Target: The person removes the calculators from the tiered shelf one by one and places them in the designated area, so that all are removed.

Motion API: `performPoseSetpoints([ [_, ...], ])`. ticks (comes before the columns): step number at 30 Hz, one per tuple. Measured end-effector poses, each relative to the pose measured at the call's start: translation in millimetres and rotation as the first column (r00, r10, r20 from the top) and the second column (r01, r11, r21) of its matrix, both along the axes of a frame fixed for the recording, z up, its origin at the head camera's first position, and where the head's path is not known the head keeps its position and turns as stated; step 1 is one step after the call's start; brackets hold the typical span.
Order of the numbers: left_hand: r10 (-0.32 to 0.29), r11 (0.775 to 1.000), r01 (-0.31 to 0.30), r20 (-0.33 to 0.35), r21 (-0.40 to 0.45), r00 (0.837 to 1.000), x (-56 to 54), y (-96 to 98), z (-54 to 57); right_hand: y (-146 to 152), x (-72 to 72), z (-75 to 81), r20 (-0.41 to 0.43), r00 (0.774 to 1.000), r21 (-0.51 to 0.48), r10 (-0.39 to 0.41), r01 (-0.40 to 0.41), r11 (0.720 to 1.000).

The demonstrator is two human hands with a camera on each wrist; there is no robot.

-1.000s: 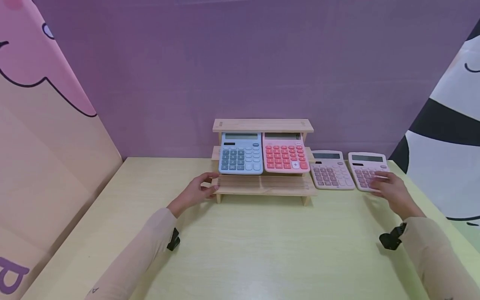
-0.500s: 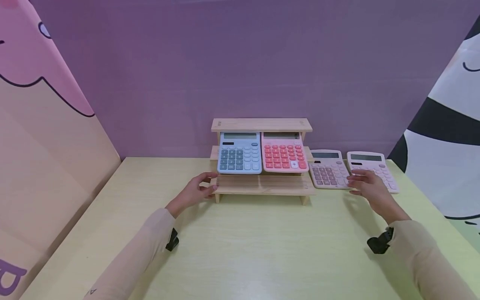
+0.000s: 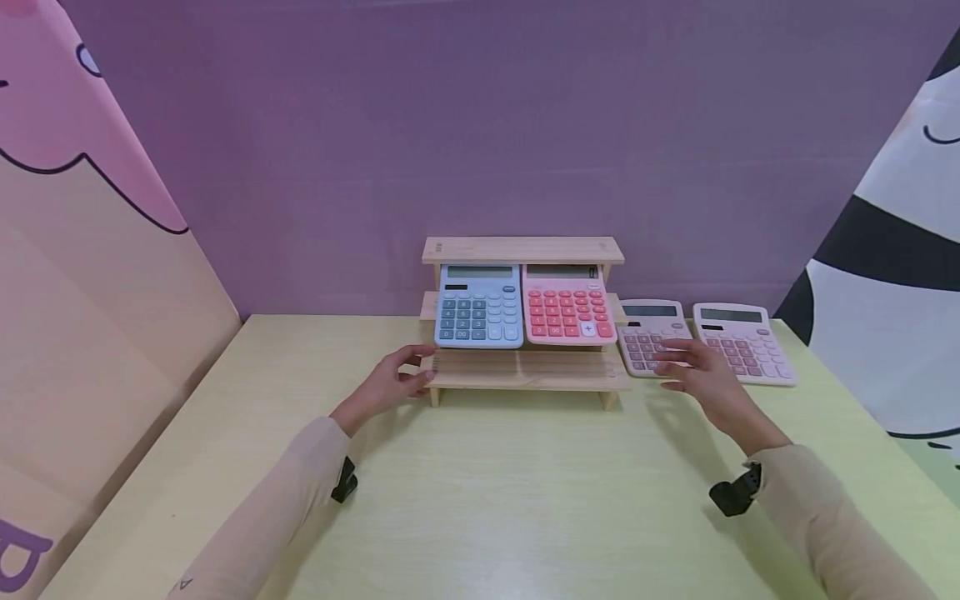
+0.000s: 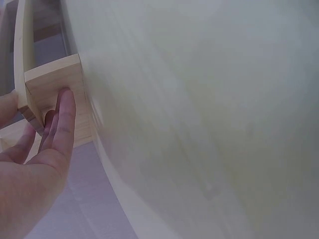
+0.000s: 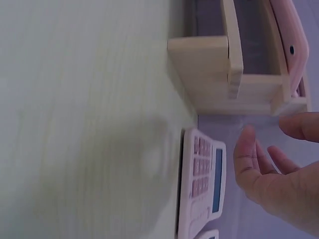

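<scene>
A three-tiered wooden shelf (image 3: pixel 525 368) stands on the table. My left hand (image 3: pixel 386 385) holds the left end of its lowest board; in the left wrist view the thumb is on top and the fingers (image 4: pixel 64 122) lie underneath, against the side piece. A blue calculator (image 3: pixel 480 307) and a pink calculator (image 3: pixel 570 307) lean side by side on the middle tier. My right hand (image 3: pixel 705 379) hovers with parted fingers over a pale pink calculator (image 3: pixel 651 321) right of the shelf, holding nothing. Another pale pink calculator (image 3: pixel 750 350) lies farther right.
The pale green table (image 3: pixel 510 500) stretches in front of the shelf. A purple backdrop (image 3: pixel 525 125) rises close behind it. Printed panels stand at the left (image 3: pixel 112 275) and right (image 3: pixel 900 333).
My right hand has moved left, from over the far-right calculator to over the pale one beside the shelf. The left hand and all the calculators stay in place.
</scene>
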State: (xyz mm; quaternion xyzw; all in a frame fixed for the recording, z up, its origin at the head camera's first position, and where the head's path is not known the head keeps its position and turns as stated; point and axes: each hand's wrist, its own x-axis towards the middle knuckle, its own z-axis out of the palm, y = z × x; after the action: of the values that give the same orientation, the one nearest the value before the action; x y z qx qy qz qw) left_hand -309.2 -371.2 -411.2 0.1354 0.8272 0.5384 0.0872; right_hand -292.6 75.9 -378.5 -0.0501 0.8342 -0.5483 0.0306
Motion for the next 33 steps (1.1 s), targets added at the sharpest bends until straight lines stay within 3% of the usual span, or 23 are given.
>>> performPoseSetpoints([
  [15,0.006,1.0,-0.006,-0.007,-0.003,1.0,-2.1,0.1,-2.8,-41,11.0,14.6,0.008,0.998,-0.162,0.067,-0.065,0.985],
  [23,0.02,1.0,-0.021,0.007,0.016,1.0,-1.2,1.2,0.7,-57,12.3,20.1,0.0,0.997,-0.342,0.075,-0.07,0.937],
  [33,0.022,1.0,-0.022,0.005,0.01,1.0,-0.6,1.4,0.3,-71,9.9,28.2,0.066,0.998,-0.327,0.018,0.005,0.945],
])
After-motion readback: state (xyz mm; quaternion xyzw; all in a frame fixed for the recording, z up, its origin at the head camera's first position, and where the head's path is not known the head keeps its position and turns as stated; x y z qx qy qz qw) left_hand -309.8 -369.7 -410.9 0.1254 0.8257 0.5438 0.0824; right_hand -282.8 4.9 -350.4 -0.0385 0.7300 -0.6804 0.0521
